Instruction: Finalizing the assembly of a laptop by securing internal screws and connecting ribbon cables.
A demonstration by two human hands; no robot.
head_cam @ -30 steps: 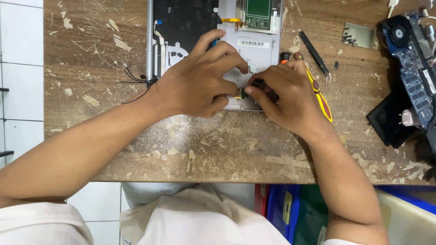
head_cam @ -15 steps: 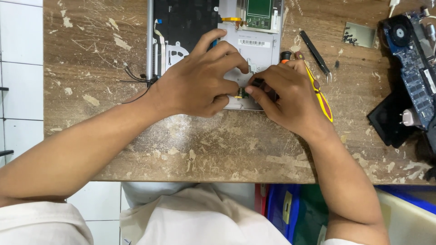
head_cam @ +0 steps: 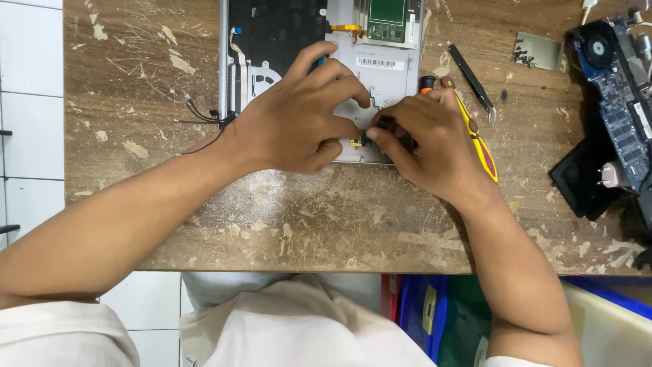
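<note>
A small green-and-gold connector part (head_cam: 358, 141) sits at the near edge of the opened laptop case (head_cam: 394, 75), right between the two hands. The right hand (head_cam: 435, 146) pinches a small dark piece (head_cam: 387, 125) just right of it, fingertips pressed together. The left hand (head_cam: 299, 115) lies on the case from the left, its thumb touching the part; both are equally close. A yellow-handled screwdriver (head_cam: 481, 139) lies under the right hand on the desk (head_cam: 136, 88), with black tweezers (head_cam: 473, 78) beyond.

My scratched brown wooden bench (head_cam: 204, 224) carries an opened silver laptop shell (head_cam: 390, 75); right of it lie black tweezers (head_cam: 473, 81), a small metal plate (head_cam: 536, 51) and a blue circuit board (head_cam: 621, 102).
</note>
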